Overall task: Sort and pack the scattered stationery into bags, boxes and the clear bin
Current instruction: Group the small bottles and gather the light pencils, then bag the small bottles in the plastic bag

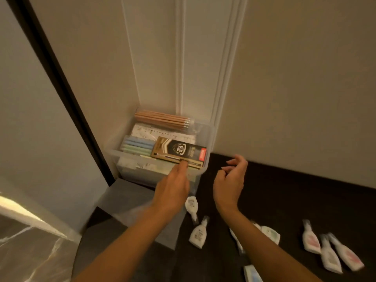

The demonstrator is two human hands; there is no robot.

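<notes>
clear bin (206, 166) 1 | pencil bundle (162, 119) 1 | black box (179, 150) 1 | pastel pen pack (137, 146) 1 | white dispensers (197, 235) on tabletop (295, 200) roughly 8

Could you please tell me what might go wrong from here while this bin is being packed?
The pen box sits high on the packed contents of the clear bin; the left hand pressing its near edge could tip it out. The pencil bundle lies at the far rim and might roll off.
</notes>
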